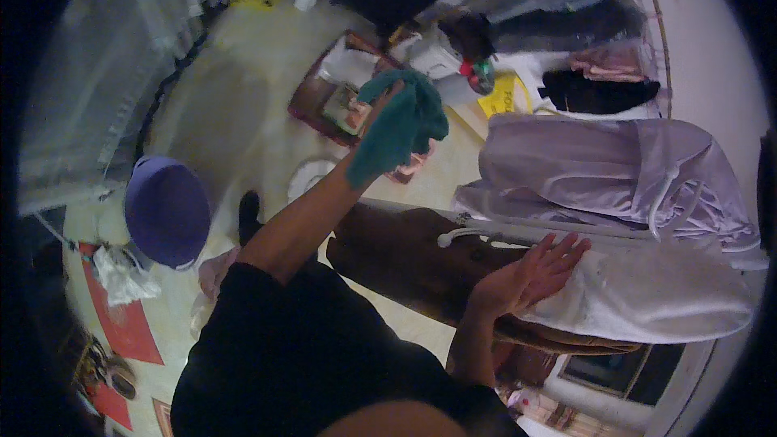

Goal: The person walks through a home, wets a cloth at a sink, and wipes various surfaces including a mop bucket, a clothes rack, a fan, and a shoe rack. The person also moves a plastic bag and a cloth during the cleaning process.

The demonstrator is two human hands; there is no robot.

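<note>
A teal cloth (403,133) is bunched over my left hand (388,103), which grips it out in front of me. Most of the fingers are hidden in the folds. My right hand (540,270) lies with fingers extended against a white garment (655,297), its fingertips near a pale rail (522,232). No object shows in that hand. Beside it hangs a dark brown garment (407,261). Past the rail, a pale lilac garment (564,158) hangs in folds near a white plastic hanger (658,206).
A purple tub (167,212) stands on the floor at left. Ahead, a dark red tray (309,100) holds a white item and a picture-covered item. A yellow bag (507,97) bears writing. Folded clothes (598,91) lie at upper right. A sheer curtain (133,42) borders the left.
</note>
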